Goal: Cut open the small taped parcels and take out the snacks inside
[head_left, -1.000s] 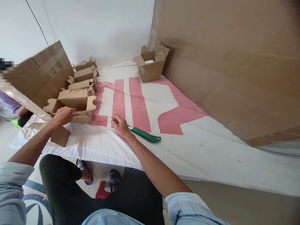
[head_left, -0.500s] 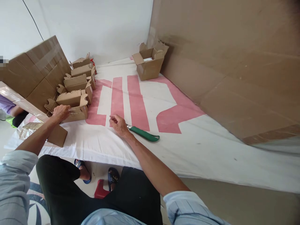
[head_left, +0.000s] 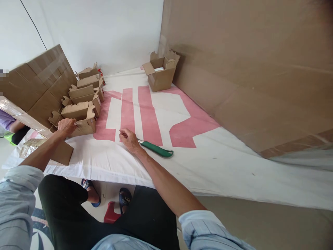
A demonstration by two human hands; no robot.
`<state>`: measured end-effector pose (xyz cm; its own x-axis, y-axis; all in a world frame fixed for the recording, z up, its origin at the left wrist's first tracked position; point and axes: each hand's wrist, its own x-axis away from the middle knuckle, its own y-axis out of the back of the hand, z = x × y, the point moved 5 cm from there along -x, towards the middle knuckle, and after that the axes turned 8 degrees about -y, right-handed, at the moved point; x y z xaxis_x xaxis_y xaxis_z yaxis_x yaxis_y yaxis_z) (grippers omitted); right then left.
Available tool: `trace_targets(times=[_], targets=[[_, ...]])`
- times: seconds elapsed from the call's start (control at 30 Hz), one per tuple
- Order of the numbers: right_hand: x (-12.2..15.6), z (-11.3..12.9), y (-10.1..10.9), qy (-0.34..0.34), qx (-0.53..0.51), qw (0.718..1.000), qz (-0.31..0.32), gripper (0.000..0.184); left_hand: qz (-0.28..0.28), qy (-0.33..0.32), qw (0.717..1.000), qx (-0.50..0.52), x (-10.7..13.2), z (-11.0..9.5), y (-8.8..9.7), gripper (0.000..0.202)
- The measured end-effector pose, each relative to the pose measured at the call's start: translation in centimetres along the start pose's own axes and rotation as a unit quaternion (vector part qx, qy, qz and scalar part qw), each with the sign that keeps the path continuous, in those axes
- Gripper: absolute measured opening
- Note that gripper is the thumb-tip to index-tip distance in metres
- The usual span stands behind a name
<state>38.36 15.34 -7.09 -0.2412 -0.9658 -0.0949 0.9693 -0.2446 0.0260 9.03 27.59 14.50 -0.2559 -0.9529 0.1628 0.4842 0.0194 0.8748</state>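
My left hand [head_left: 67, 127] is closed on the near wall of the front cardboard box [head_left: 85, 127], whose top flaps stand open. Its fingertips are partly hidden by the box. My right hand [head_left: 129, 140] rests on the cloth with its fingers loosely curled, and nothing shows between them. Beside its wrist lies a knife with a green handle [head_left: 157, 149]; the hand covers the knife's far end. Behind the front box, several similar open boxes [head_left: 82, 93] stand in a row.
A large carton [head_left: 43, 80] stands left of the row, with a smaller taped box [head_left: 62, 152] near the table edge. Farther back is another open box [head_left: 160, 81]. A huge cardboard sheet or carton [head_left: 234, 69] bounds the right side. White cloth with pink shapes [head_left: 128, 111] covers the table.
The view has shifted slightly, so the table things appear a little to the left. Both hands keep nearly the same place and pose.
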Motion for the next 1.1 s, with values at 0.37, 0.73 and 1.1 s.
trace_targets(times=[0.37, 0.73, 1.1], targets=[[-0.3, -0.3, -0.2, 0.003, 0.010, 1.000, -0.008, 0.029, -0.009, 0.009, 1.000, 0.005, -1.2, 0.1, 0.2, 0.046], [-0.2, -0.2, -0.2, -0.002, 0.001, 1.000, 0.001, 0.030, -0.005, -0.005, 1.000, 0.012, -1.0, -0.4, 0.5, 0.045], [-0.2, -0.1, -0.2, 0.002, 0.003, 1.000, -0.001, 0.033, -0.023, -0.076, 0.997, 0.014, 1.4, 0.0, 0.5, 0.067]])
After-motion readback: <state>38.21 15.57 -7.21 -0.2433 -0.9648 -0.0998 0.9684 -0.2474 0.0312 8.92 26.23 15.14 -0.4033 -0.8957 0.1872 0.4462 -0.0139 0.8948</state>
